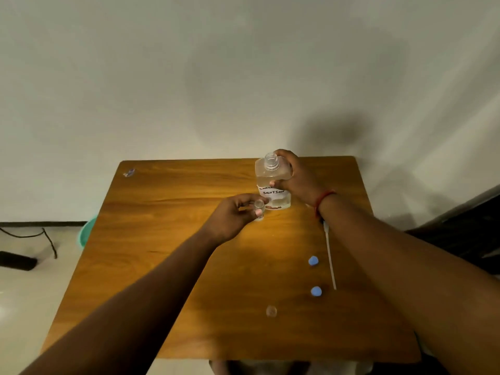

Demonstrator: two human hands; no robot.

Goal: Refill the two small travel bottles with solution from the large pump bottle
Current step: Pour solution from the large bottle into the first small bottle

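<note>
Large bottle (273, 182) upright on worktop (162, 239), far centre, pump off and neck open, right hand (293, 174) wrapped round shoulder above label; small bottle (259, 209) pinched between thumb and fingers of left hand (232, 217), just beside large bottle's base; second small bottle (271, 311) standing free near front edge, two blue caps (313, 261) and pump tube (330, 261) lying to its right. Judged: large bottle part full, clear stiff plastic, moderately heavy, likely slick if wet, best gripped mid-body with full wrap for a controlled tilt. Small bottle light, easily tipped, narrow-mouthed, best held low on the body, mouth kept clear.
</note>
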